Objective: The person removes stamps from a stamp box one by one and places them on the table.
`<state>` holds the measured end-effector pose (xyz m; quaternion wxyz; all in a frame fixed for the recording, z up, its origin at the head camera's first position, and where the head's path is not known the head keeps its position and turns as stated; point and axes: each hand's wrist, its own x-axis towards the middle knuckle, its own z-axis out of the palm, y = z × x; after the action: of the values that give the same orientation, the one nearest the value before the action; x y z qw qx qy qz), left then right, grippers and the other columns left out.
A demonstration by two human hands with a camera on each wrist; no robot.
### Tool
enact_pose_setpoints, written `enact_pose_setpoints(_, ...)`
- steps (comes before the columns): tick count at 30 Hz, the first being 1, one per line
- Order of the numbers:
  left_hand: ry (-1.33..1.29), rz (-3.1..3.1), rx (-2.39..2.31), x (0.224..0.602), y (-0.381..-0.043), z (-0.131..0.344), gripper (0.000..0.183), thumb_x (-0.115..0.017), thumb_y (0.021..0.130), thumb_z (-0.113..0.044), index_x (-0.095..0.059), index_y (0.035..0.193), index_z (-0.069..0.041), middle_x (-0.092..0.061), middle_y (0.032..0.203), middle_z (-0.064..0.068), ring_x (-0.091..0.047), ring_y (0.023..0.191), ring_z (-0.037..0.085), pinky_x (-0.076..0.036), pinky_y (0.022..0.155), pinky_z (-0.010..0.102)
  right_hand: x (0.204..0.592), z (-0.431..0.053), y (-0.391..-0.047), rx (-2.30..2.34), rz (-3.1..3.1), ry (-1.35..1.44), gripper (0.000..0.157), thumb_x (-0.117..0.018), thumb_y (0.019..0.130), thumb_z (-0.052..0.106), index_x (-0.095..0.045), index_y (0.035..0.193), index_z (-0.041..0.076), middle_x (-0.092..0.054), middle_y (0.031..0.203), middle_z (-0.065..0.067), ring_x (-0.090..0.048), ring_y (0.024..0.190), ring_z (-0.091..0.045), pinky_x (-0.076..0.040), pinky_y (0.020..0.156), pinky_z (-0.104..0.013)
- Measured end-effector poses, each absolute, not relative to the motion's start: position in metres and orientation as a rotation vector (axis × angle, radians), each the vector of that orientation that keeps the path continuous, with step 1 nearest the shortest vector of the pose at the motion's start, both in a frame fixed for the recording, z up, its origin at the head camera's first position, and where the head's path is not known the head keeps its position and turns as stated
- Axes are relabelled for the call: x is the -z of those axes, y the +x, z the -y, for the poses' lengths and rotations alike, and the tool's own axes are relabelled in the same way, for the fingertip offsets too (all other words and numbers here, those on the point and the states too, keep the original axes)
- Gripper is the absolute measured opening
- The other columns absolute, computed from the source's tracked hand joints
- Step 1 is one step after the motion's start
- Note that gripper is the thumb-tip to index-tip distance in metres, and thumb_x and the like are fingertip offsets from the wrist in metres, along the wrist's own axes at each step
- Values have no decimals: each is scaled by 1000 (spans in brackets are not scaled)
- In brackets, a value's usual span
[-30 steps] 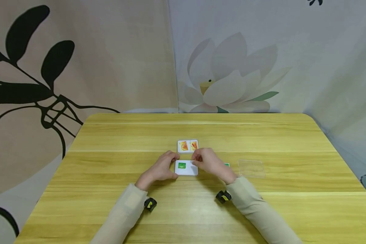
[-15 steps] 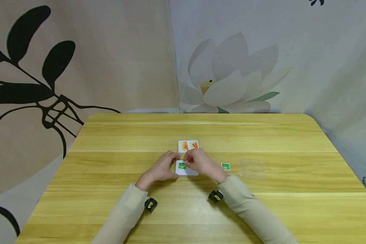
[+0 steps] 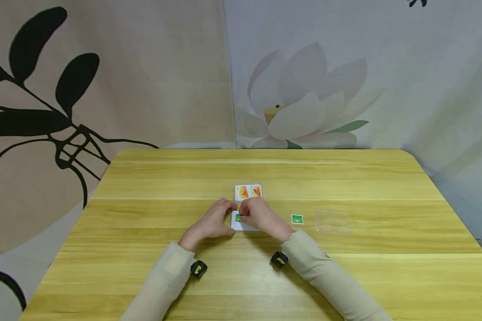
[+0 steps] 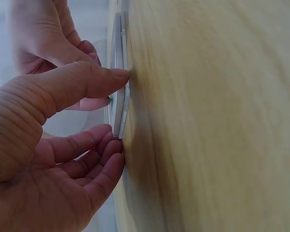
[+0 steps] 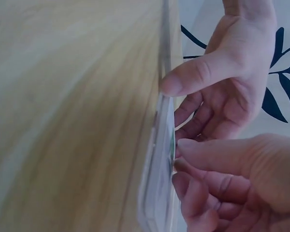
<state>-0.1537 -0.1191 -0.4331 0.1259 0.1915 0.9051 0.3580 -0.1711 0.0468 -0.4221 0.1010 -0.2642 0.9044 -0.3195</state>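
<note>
A flat white box (image 3: 247, 226) lies on the table, with a small green picture card (image 3: 238, 218) on its left half. At the box's left end, my left hand (image 3: 213, 219) holds it between thumb and fingers. The left wrist view shows the left thumb (image 4: 99, 83) along the box's edge, its fingers at the corner below. Over the box's top, my right hand (image 3: 261, 215) has thumb and forefinger pinched at the green card's right edge. In the right wrist view, a green sliver shows beside those fingertips (image 5: 186, 146); how much they grip is hard to see.
Just behind is another flat box (image 3: 248, 192) bearing two orange picture cards. To the right, a second green card (image 3: 297, 219) with a white border lies on the wooden table (image 3: 164, 178). A clear plastic lid (image 3: 332, 222) sits farther right. A printed curtain hangs behind.
My right hand has moved left across the white box, from its right end to the green card. The loose green card has come out from behind the right arm. My left hand stays put.
</note>
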Motion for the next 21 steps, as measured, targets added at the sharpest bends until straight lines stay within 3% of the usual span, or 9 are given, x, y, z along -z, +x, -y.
enact_pose_setpoints(21,588,-2645,-1024,434,-155,119,58,-80,64,0,-54,116,7,-53,111,13,-51,105,28,-43,95,40,421,-42,-173,887,-2709,-700,11,-75,75,0,-64,78,0,-62,72,-4,-53,65,-12,-45,58,-21)
